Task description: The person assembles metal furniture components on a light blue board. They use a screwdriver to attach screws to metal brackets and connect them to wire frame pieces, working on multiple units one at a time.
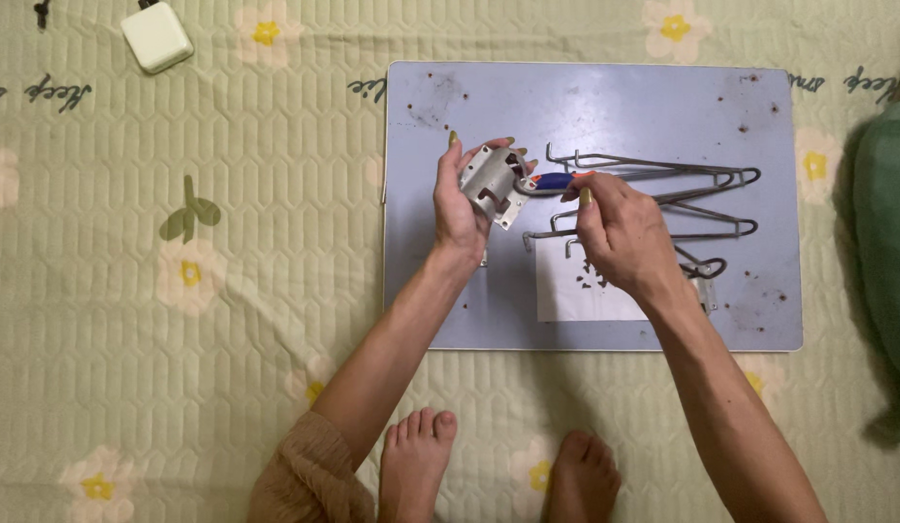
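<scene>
The person sits on a green quilted bedspread [179,320] with yellow flowers, bare feet [416,455] just short of a low blue bench [615,107] whose top is speckled with rust spots. The left hand [460,208] is closed around a small grey metal bracket [491,181], holding it up, tilted, over the left part of the bench. The right hand [620,232] grips a screwdriver with a blue and orange handle [557,180], fingers pinched tight around it; its tip meets the bracket's right edge. Behind and under the right hand lie several bent wire hangers [692,179], spread flat across the bench. A white sheet of paper [576,295] lies near the front edge, partly under the right wrist. Well apart, on the bedspread at the far left, rests a white charger block [156,37].
</scene>
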